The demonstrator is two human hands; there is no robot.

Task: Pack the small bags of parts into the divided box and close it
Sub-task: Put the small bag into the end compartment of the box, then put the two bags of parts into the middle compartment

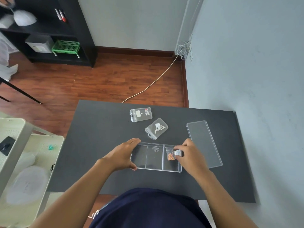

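Note:
A clear divided box [154, 168] lies open on the dark table, near me. My left hand [122, 155] grips its left end. My right hand [189, 155] is over the right compartment, fingers pinched on a small silvery bag [178, 152]. A small bag of orange parts [170, 155] lies in that same compartment. The middle and left compartments hold nothing. Two larger clear bags of white parts lie beyond the box, one [156, 128] close and one [141, 114] farther back. The clear lid [204, 143] lies flat to the right of the box.
The dark table [98, 137] has a wall close on its right side. A cream cart [24, 162] with containers stands to the left. A black shelf unit [49, 30] is across the wooden floor, and a cable [156, 81] runs along it.

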